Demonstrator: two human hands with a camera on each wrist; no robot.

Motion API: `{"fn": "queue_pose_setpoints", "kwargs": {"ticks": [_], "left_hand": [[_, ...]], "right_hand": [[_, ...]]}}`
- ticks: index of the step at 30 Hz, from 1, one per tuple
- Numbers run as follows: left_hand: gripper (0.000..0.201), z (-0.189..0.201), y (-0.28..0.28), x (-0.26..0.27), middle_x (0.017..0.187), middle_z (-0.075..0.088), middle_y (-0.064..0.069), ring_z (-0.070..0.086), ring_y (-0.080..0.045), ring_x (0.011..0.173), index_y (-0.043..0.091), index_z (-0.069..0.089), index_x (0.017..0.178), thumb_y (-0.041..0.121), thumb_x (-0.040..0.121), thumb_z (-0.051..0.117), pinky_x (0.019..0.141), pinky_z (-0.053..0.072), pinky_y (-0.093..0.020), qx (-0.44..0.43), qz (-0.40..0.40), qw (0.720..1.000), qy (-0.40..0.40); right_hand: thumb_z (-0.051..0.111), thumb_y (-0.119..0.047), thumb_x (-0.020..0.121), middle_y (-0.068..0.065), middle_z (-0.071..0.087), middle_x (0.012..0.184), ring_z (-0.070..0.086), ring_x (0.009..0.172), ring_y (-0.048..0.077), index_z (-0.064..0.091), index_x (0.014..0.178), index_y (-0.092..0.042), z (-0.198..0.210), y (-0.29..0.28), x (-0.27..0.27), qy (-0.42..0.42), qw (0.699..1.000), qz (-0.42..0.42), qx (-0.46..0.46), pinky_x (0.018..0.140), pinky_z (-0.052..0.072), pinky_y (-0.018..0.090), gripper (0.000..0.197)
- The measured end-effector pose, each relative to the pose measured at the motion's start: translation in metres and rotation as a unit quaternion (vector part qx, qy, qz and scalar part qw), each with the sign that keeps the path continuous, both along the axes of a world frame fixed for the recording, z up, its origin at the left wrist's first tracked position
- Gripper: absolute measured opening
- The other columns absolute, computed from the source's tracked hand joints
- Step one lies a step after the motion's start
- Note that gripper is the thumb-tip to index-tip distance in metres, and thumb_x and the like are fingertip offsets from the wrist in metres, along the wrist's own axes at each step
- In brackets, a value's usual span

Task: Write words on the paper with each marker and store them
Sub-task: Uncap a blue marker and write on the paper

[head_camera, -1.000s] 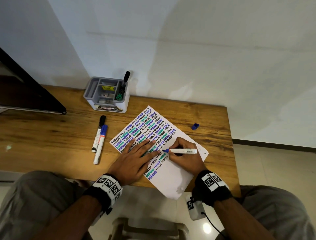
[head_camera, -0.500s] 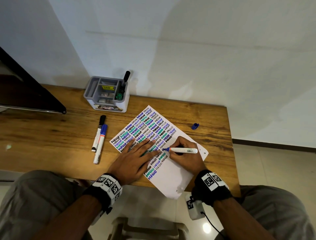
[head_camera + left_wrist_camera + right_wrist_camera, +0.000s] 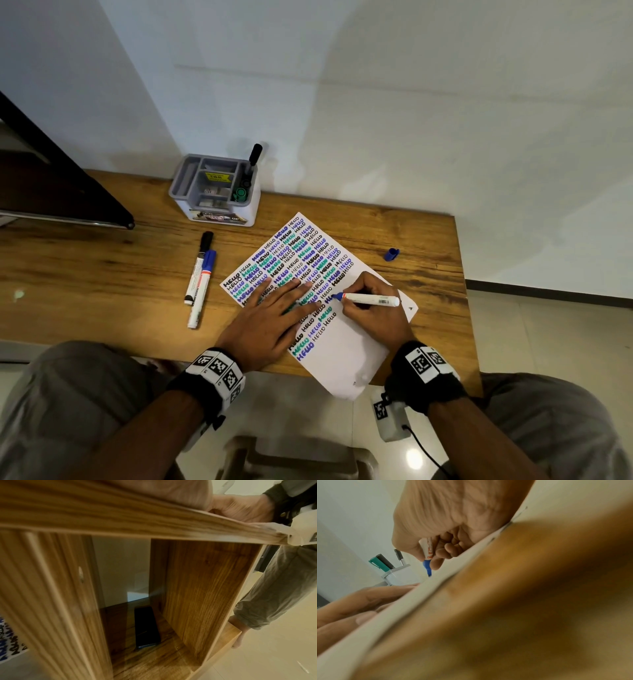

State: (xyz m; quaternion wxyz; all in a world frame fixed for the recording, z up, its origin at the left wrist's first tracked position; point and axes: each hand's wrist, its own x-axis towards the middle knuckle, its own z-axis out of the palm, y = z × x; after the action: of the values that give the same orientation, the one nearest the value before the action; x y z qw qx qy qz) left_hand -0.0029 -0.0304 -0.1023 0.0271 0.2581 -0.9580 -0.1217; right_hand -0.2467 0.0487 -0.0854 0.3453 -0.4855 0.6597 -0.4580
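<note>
Your right hand [image 3: 371, 310] fingers pinching the blue marker [image 3: 368, 299], tip on the paper [image 3: 346, 353], your left hand [image 3: 270, 320] fingers flat, spread, pressing the paper onto the desk [image 3: 102, 274].

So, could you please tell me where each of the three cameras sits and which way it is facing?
Head: worn on the head, looking down at the desk; shows left hand flat on the paper, right hand writing with the blue marker, both knees.
Left wrist: at the desk's front edge, looking under it at a phone on a shelf; shows a leg.
Right wrist: low on the desk, looking along the palm towards the organizer.
Shared: head and right wrist both show marker, paper, organizer.
</note>
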Motion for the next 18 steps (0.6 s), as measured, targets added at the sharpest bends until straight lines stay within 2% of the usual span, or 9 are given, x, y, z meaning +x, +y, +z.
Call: {"fn": "queue_pose_setpoints", "kwargs": {"ticks": [1, 4, 6, 8, 10, 12, 15, 18], "left_hand": [[0.048, -0.0001, 0.0000, -0.0002, 0.164, 0.025, 0.007, 0.021, -0.013, 0.152, 0.040, 0.035, 0.150, 0.045, 0.104, 0.026, 0.122, 0.011, -0.051, 0.001, 0.000, 1.000, 0.000], [0.048, 0.0004, -0.0006, 0.0000, 0.164, 0.026, 0.006, 0.021, -0.014, 0.152, 0.039, 0.037, 0.150, 0.045, 0.104, 0.026, 0.122, 0.011, -0.051, 0.002, -0.001, 1.000, 0.000], [0.048, 0.0008, -0.0003, 0.0002, 0.164, 0.026, 0.007, 0.020, -0.014, 0.152, 0.039, 0.037, 0.150, 0.045, 0.104, 0.025, 0.122, 0.011, -0.051, 0.003, -0.001, 1.000, 0.000], [0.048, 0.0012, 0.0001, 0.0000, 0.164, 0.025, 0.007, 0.020, -0.014, 0.152, 0.039, 0.037, 0.150, 0.046, 0.104, 0.025, 0.122, 0.010, -0.050, 0.005, -0.001, 1.000, -0.001], [0.048, 0.0019, 0.0000, -0.0001, 0.164, 0.025, 0.007, 0.020, -0.013, 0.152, 0.039, 0.037, 0.149, 0.046, 0.104, 0.025, 0.122, 0.009, -0.050, 0.006, 0.000, 1.000, -0.002], [0.048, 0.0022, -0.0001, 0.0001, 0.164, 0.026, 0.007, 0.021, -0.014, 0.152, 0.039, 0.037, 0.149, 0.046, 0.104, 0.026, 0.122, 0.009, -0.050, 0.005, 0.000, 1.000, 0.000], [0.048, 0.0020, 0.0004, 0.0011, 0.164, 0.025, 0.007, 0.021, -0.014, 0.152, 0.039, 0.036, 0.150, 0.046, 0.104, 0.024, 0.122, 0.009, -0.049, 0.005, -0.001, 1.000, -0.002], [0.049, 0.0014, 0.0007, 0.0004, 0.164, 0.026, 0.006, 0.021, -0.014, 0.152, 0.039, 0.036, 0.150, 0.047, 0.104, 0.022, 0.122, 0.009, -0.050, 0.006, -0.002, 1.000, -0.001]], "right_hand": [[0.077, -0.002, 0.079, -0.002, 0.074, 0.083, 0.070, 0.076, 0.019, 0.066, 0.080, -0.007, -0.0001, -0.0001, -0.0003, -0.003, 1.000, 0.000, 0.003, 0.067, 0.059, 0.036, 0.012], [0.077, 0.001, 0.081, -0.001, 0.075, 0.085, 0.070, 0.076, 0.012, 0.068, 0.082, -0.005, 0.0013, -0.0003, 0.0007, -0.011, 1.000, 0.008, -0.001, 0.066, 0.056, 0.024, 0.011], [0.078, 0.001, 0.081, -0.002, 0.075, 0.085, 0.070, 0.077, 0.009, 0.068, 0.082, -0.005, 0.0021, -0.0001, 0.0007, -0.013, 1.000, 0.004, -0.003, 0.066, 0.055, 0.021, 0.011], [0.078, 0.001, 0.080, -0.002, 0.074, 0.085, 0.070, 0.077, 0.010, 0.068, 0.082, -0.005, 0.0020, 0.0000, 0.0001, -0.011, 1.000, 0.004, 0.003, 0.065, 0.057, 0.025, 0.011], [0.077, 0.000, 0.080, 0.000, 0.074, 0.085, 0.070, 0.078, 0.016, 0.067, 0.081, -0.005, 0.0013, 0.0001, -0.0003, -0.007, 1.000, 0.006, 0.009, 0.067, 0.059, 0.035, 0.011], [0.078, -0.001, 0.080, 0.000, 0.075, 0.087, 0.071, 0.078, 0.017, 0.067, 0.082, -0.005, 0.0007, 0.0002, -0.0010, -0.011, 1.000, -0.002, 0.009, 0.068, 0.060, 0.037, 0.012], [0.078, 0.000, 0.081, -0.003, 0.073, 0.087, 0.070, 0.077, 0.009, 0.067, 0.083, -0.004, 0.0006, -0.0002, -0.0012, -0.013, 1.000, -0.004, 0.001, 0.065, 0.056, 0.024, 0.011], [0.078, 0.000, 0.081, -0.004, 0.074, 0.086, 0.070, 0.076, 0.009, 0.068, 0.083, -0.004, 0.0018, -0.0003, -0.0004, -0.007, 1.000, 0.001, 0.003, 0.065, 0.056, 0.022, 0.011]]}}
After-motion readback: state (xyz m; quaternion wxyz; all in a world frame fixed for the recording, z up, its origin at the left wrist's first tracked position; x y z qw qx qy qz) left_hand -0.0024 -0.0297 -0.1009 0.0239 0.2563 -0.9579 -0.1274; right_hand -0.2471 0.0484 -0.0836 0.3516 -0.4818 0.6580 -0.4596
